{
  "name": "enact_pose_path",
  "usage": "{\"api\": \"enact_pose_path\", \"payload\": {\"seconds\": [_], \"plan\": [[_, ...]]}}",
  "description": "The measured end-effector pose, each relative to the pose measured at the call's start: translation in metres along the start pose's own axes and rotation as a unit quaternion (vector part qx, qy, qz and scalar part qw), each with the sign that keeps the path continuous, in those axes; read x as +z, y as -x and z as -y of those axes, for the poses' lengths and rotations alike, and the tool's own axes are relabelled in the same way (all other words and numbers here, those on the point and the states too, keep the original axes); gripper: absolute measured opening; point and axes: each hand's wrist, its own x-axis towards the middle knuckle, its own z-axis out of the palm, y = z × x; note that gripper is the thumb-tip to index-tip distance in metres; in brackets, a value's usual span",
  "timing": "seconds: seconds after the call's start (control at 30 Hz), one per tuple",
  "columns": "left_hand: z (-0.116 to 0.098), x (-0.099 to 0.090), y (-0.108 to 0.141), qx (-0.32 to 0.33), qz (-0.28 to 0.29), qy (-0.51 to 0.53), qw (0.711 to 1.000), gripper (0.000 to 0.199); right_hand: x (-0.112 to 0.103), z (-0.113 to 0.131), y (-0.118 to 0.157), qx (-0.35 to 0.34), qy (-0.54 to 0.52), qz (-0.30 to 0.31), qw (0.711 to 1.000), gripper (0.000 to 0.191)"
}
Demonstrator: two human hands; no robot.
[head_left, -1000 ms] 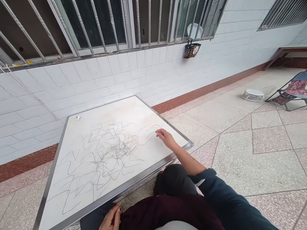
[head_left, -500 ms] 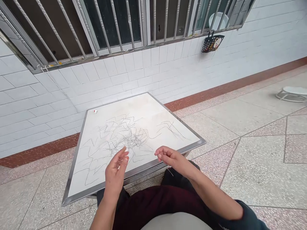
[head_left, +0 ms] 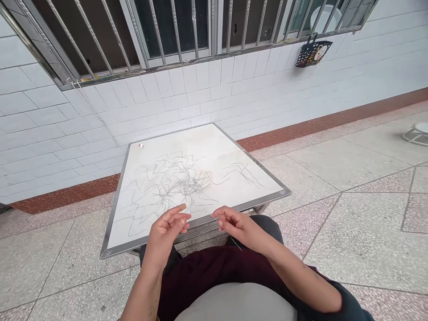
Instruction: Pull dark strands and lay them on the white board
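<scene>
My right hand (head_left: 236, 225) is closed in a pinch over the near edge of the table. Between its thumb and fingers is a thin, light wire (head_left: 236, 243), one end slanting down below the palm and a short bit showing past the fingertips. My left hand (head_left: 170, 225) faces it a short gap away, the thumb against the other fingers and the index finger stretched above them. Whatever the left fingers hold, if anything, is too small to make out. Many thin dark bent wires (head_left: 190, 183) lie spread and tangled on the white table (head_left: 207, 138).
A small white and red item (head_left: 141, 146) lies at the table's far left corner. Behind the table stands a white tiled wall with a barred window, from which a black basket (head_left: 312, 54) hangs. A round white stool (head_left: 419, 133) stands on the floor to the right.
My left hand has moved right, nearer my right hand, and its thumb has closed against the fingers. The right hand keeps its pinch on the wire. The view has shifted slightly.
</scene>
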Motion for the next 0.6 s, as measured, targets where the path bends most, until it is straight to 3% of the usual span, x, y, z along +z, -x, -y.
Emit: {"api": "enact_pose_path", "payload": {"seconds": [0.27,0.4,0.6], "plan": [[0.011,0.0,0.007,0.002,0.004,-0.083,0.997,0.042,0.031,0.006,0.004,-0.097,0.185,-0.042,0.977,0.035],[0.008,0.004,0.012,0.048,-0.016,-0.148,0.988,0.036,0.04,0.001,0.003,-0.161,0.236,-0.057,0.957,0.035],[0.009,0.009,0.016,0.086,-0.059,-0.225,0.969,0.035,0.045,-0.001,0.003,-0.181,0.322,-0.051,0.928,0.041]]}}
